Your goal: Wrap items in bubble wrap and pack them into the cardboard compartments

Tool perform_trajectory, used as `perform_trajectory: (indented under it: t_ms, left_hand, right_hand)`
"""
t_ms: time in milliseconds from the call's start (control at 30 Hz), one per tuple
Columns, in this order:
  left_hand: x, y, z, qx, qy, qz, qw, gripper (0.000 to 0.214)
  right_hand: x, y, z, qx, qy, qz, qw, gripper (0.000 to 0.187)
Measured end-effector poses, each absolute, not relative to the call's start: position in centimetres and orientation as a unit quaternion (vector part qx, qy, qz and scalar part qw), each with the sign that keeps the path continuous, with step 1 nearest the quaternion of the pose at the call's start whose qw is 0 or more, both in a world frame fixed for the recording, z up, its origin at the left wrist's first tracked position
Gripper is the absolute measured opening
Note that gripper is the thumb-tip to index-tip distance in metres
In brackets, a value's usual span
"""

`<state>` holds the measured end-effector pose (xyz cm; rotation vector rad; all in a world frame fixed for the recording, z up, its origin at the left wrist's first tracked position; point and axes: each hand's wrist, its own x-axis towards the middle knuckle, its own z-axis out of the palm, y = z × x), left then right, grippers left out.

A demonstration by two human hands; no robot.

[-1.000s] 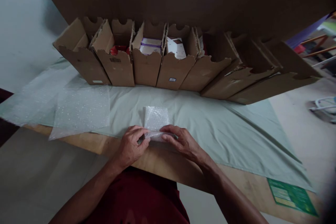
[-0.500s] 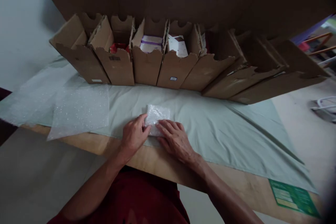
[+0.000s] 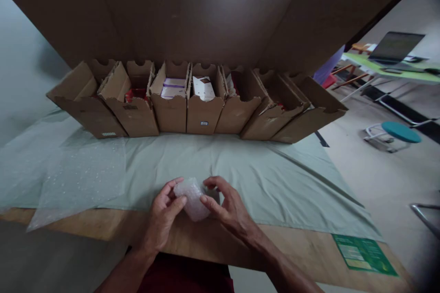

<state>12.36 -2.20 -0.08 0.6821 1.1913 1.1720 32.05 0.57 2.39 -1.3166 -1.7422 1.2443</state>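
A small bubble-wrapped packet [image 3: 193,199] is held up near the table's front edge, tilted between my two hands. My left hand [image 3: 164,213] grips its left corner, thumb on the near face and fingers behind. My right hand [image 3: 228,206] is at its right side, the thumb against the wrap and the index finger curved over behind it. What lies inside the wrap cannot be made out. To the left, loose sheets of bubble wrap [image 3: 80,169] lie on the pale green cloth [image 3: 247,174], one hanging past the table edge.
Several open cardboard bins [image 3: 170,114] stand in a row at the back, some with boxes inside. A tall cardboard panel [image 3: 192,18] rises behind them. A green printed sheet [image 3: 364,254] lies at the front right. Beyond are a teal stool [image 3: 400,132] and a laptop [image 3: 395,48].
The packet lay flat on the cloth under my hands; now it is lifted and tilted between them. My view has swung up and to the right, showing the laptop and stool.
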Motion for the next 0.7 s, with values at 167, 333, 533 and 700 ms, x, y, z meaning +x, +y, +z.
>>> perform_trajectory:
  t_ms: [167,333,533,700]
  left_hand:
    - [13.3,-1.1,0.2,0.510,0.495,0.427,0.559,0.044]
    - [14.2,4.2,4.4,0.718,0.485,0.426,0.260,0.047]
    - [20.8,16.7,11.7,0.858,0.377,0.346,-0.052,0.049]
    - [25.0,23.6,13.2,0.890,0.404,0.171,-0.125,0.024]
  right_hand:
    - [34.3,2.7,2.7,-0.419,-0.665,0.538,0.304,0.074]
    - [36.1,4.0,3.2,-0.463,-0.580,0.537,0.401,0.043]
    - [38.7,4.4,1.3,-0.482,-0.461,0.569,0.481,0.055]
    - [39.4,4.5,-0.7,-0.482,-0.437,0.612,0.449,0.063]
